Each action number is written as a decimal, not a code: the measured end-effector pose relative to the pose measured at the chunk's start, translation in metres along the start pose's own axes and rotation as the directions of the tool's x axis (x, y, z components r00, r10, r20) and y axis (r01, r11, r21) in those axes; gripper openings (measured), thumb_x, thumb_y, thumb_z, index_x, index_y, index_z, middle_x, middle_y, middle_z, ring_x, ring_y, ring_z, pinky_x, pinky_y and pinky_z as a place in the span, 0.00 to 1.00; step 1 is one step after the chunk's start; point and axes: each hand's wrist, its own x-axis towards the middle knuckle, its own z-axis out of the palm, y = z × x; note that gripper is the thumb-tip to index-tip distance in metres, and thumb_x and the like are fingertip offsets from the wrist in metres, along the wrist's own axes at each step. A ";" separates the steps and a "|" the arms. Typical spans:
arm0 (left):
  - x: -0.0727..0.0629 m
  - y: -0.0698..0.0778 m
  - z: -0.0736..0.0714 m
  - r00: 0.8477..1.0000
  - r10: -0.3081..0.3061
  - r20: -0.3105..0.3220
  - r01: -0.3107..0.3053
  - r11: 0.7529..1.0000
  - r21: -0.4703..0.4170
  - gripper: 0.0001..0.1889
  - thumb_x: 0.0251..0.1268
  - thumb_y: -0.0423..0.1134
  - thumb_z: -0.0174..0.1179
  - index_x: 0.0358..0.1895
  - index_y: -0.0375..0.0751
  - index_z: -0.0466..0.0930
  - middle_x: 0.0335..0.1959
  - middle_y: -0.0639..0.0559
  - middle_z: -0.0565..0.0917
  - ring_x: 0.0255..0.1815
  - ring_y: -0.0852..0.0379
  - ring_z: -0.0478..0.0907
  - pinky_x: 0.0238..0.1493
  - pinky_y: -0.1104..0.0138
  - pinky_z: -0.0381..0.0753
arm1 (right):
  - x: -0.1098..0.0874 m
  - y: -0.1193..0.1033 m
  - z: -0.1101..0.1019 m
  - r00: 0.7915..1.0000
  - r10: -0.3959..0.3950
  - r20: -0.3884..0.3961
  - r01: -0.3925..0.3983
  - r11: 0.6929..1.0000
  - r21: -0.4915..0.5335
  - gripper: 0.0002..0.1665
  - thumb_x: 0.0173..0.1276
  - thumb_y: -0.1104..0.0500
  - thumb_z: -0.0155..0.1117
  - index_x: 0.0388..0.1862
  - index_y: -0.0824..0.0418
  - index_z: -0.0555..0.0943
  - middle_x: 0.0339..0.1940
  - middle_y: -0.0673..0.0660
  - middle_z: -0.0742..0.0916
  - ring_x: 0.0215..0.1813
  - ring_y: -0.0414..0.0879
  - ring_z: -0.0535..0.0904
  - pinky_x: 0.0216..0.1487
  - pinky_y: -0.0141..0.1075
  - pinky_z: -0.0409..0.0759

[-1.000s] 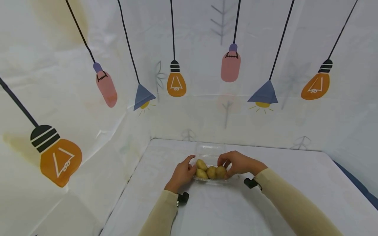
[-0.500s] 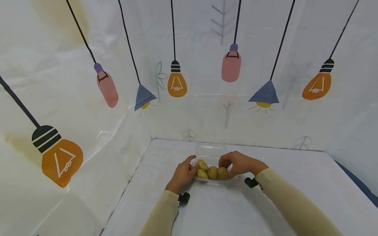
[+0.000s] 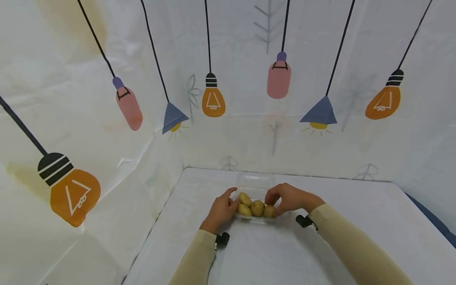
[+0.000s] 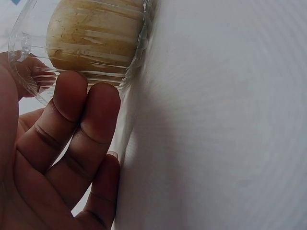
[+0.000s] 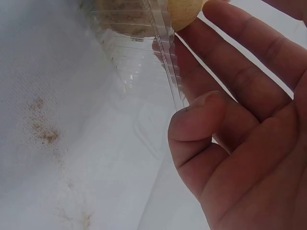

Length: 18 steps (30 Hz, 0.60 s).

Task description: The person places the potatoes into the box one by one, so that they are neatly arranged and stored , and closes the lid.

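A clear plastic clamshell box (image 3: 256,220) stands on the table, its lid (image 3: 255,181) folded back, with several yellow-skinned potatoes (image 3: 257,208) inside. At its left end my left hand (image 3: 218,210) holds the box, and in the left wrist view two fingertips (image 4: 101,108) press the ribbed wall below a potato (image 4: 96,36). My right hand (image 3: 292,198) pinches the rightmost potato (image 3: 269,211) at the box's right end. In the right wrist view a finger (image 5: 230,19) meets that potato (image 5: 184,13), while a curled finger (image 5: 196,120) stays outside the box by its rim.
White cloth covers the table (image 3: 256,253). A white sheet with printed lamps (image 3: 213,102) hangs behind and at the left. Brown crumbs (image 5: 48,136) lie on the cloth close to the box.
The rightmost potato has sunk lower in the box, with my right hand still on it. My left hand has stayed at the left end.
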 end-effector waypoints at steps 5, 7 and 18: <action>0.001 -0.002 0.001 1.000 -0.005 0.005 0.004 1.000 0.006 0.27 0.84 0.47 0.55 0.80 0.47 0.67 0.23 0.59 0.80 0.21 0.62 0.73 0.26 0.65 0.75 | 0.000 -0.002 0.000 1.000 0.013 -0.006 -0.013 1.000 -0.004 0.24 0.53 0.60 0.87 0.49 0.53 0.88 0.46 0.44 0.90 0.50 0.43 0.86 0.54 0.50 0.83; 0.001 -0.003 0.001 1.000 -0.004 0.007 0.003 1.000 0.009 0.27 0.84 0.47 0.54 0.80 0.48 0.67 0.23 0.60 0.80 0.21 0.62 0.73 0.26 0.65 0.75 | -0.001 -0.003 -0.001 1.000 0.014 -0.016 -0.014 1.000 0.000 0.25 0.53 0.60 0.87 0.50 0.54 0.88 0.47 0.47 0.90 0.50 0.45 0.86 0.54 0.51 0.83; 0.000 -0.003 0.001 1.000 0.003 0.003 -0.003 1.000 -0.015 0.27 0.84 0.47 0.55 0.80 0.46 0.68 0.23 0.59 0.80 0.21 0.61 0.73 0.25 0.65 0.75 | -0.025 -0.007 -0.006 0.980 -0.019 -0.196 -0.009 0.990 -0.140 0.18 0.65 0.47 0.81 0.50 0.46 0.86 0.49 0.47 0.89 0.52 0.47 0.86 0.55 0.53 0.83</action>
